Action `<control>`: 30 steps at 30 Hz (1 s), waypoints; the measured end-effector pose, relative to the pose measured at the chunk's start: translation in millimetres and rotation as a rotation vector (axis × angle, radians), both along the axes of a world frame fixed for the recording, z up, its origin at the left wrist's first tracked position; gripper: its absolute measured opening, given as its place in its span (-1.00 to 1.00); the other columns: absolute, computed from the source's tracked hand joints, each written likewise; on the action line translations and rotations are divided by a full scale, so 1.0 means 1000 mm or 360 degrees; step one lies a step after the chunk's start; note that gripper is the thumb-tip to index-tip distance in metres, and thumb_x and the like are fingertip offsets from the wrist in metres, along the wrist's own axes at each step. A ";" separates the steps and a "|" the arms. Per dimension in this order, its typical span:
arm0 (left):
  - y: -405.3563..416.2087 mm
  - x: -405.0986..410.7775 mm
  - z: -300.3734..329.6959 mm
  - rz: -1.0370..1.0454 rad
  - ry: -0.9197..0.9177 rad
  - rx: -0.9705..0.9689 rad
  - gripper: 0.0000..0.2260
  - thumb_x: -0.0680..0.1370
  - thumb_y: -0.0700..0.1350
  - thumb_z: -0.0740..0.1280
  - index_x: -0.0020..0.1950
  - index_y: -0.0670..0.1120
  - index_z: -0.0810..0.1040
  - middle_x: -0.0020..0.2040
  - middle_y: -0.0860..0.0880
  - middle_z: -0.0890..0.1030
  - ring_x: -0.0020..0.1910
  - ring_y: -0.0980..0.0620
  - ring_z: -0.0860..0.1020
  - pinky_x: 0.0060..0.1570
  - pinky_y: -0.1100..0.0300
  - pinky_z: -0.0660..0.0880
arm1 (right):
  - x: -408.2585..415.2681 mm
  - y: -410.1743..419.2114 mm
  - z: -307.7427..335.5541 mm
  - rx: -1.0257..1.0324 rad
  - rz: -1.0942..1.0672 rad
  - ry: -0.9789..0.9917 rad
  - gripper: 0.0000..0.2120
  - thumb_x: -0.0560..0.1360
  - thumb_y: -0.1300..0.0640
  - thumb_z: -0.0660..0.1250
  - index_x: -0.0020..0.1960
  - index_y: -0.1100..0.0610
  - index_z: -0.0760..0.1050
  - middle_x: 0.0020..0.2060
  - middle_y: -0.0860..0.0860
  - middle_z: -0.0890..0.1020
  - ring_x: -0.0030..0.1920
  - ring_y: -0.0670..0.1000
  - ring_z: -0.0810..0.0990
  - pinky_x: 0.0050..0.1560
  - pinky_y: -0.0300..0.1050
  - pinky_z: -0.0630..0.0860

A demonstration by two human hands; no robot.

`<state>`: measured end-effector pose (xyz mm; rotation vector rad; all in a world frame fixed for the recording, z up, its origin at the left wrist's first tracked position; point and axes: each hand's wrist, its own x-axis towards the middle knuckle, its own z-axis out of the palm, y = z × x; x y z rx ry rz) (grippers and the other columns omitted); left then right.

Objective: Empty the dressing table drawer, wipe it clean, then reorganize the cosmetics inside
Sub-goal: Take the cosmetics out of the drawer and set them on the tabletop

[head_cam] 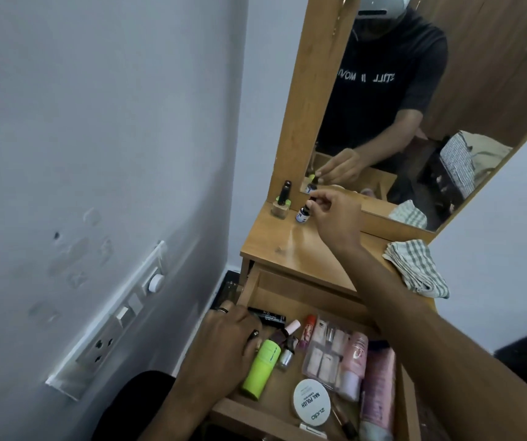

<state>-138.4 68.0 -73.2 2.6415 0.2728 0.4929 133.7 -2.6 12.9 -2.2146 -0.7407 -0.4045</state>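
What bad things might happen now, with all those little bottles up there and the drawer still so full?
1. The right hand pinches the cap of a small blue bottle close beside a tall nail polish bottle; a nudge might tip either one.
2. The left hand is reaching among crowded items by the green tube while the eyes seem aimed at the tabletop, so something may get knocked.
3. The checked cloth hangs over the table's edge and may slip off.
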 end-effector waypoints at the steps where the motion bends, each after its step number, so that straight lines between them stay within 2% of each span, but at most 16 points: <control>1: 0.000 0.000 -0.001 -0.0002 -0.0010 -0.0006 -0.82 0.35 -0.09 0.57 -0.12 0.06 0.64 -0.14 0.13 0.59 -0.19 0.04 0.57 -0.21 0.14 0.50 | 0.002 0.004 -0.002 -0.0023 -0.0016 -0.0008 -0.81 0.52 0.13 0.46 0.12 0.10 0.69 -0.09 -0.03 0.71 -0.18 -0.17 0.56 -0.20 -0.59 0.34; 4: 0.002 0.001 -0.005 -0.0008 -0.0007 -0.0020 -0.82 0.35 -0.07 0.56 -0.11 0.07 0.63 -0.14 0.14 0.58 -0.18 0.06 0.55 -0.21 0.16 0.49 | 0.007 0.014 -0.006 -0.0082 -0.0034 -0.0026 -0.80 0.53 0.12 0.45 0.14 0.10 0.68 -0.07 -0.02 0.70 -0.15 -0.15 0.56 -0.18 -0.52 0.37; 5: 0.002 0.002 -0.006 -0.0012 0.0000 -0.0023 -0.84 0.37 -0.06 0.54 -0.11 0.07 0.62 -0.13 0.14 0.57 -0.16 0.06 0.55 -0.19 0.16 0.48 | 0.008 0.017 -0.007 -0.0092 -0.0027 -0.0024 -0.79 0.53 0.12 0.45 0.15 0.11 0.68 -0.06 -0.01 0.71 -0.13 -0.12 0.59 -0.13 -0.45 0.43; 8: 0.003 0.003 -0.010 -0.0019 0.0013 -0.0042 -0.86 0.39 -0.06 0.53 -0.12 0.07 0.61 -0.13 0.14 0.58 -0.13 0.07 0.53 -0.13 0.21 0.39 | 0.010 0.023 -0.010 -0.0095 -0.0028 -0.0044 -0.79 0.53 0.14 0.44 0.15 0.13 0.68 -0.02 0.03 0.72 -0.04 -0.05 0.63 0.07 -0.10 0.58; 10: 0.004 0.003 -0.011 -0.0014 0.0020 -0.0045 -0.86 0.39 -0.06 0.53 -0.12 0.07 0.61 -0.12 0.14 0.59 -0.13 0.08 0.54 -0.12 0.23 0.36 | 0.012 0.025 -0.010 -0.0108 -0.0040 -0.0068 -0.78 0.54 0.14 0.44 0.16 0.14 0.68 0.01 0.03 0.72 0.00 -0.03 0.63 0.12 -0.03 0.58; 16: 0.003 0.003 -0.010 -0.0042 0.0020 -0.0038 -0.88 0.42 -0.08 0.52 -0.09 0.05 0.64 -0.09 0.11 0.61 -0.11 0.05 0.56 -0.10 0.15 0.46 | 0.016 0.028 -0.010 -0.0132 -0.0036 -0.0064 -0.76 0.55 0.13 0.43 0.20 0.13 0.66 0.06 0.02 0.72 0.04 -0.06 0.65 0.15 -0.07 0.59; 22: 0.003 0.004 -0.010 -0.0027 0.0037 -0.0004 -0.87 0.41 -0.07 0.53 -0.09 0.05 0.64 -0.10 0.10 0.62 -0.13 0.05 0.57 -0.12 0.17 0.43 | 0.017 0.032 -0.010 -0.0103 -0.0052 -0.0063 -0.76 0.54 0.13 0.44 0.20 0.12 0.66 0.04 0.00 0.72 0.00 -0.08 0.65 0.13 -0.11 0.60; 27: 0.003 0.006 -0.013 -0.0039 0.0020 0.0023 -0.85 0.40 -0.06 0.54 -0.09 0.07 0.64 -0.11 0.12 0.61 -0.13 0.06 0.57 -0.12 0.21 0.37 | 0.017 0.035 -0.013 -0.0082 -0.0086 -0.0072 -0.75 0.52 0.12 0.47 0.19 0.10 0.65 -0.01 -0.02 0.72 -0.10 -0.18 0.57 -0.01 -0.33 0.50; 30: 0.002 0.005 -0.013 -0.0029 0.0000 0.0034 -0.85 0.39 -0.06 0.55 -0.10 0.08 0.64 -0.12 0.13 0.60 -0.12 0.08 0.56 -0.11 0.22 0.36 | 0.016 0.034 -0.014 -0.0048 -0.0087 -0.0016 -0.72 0.51 0.15 0.48 0.22 0.10 0.63 -0.03 -0.03 0.70 -0.11 -0.17 0.59 0.01 -0.27 0.58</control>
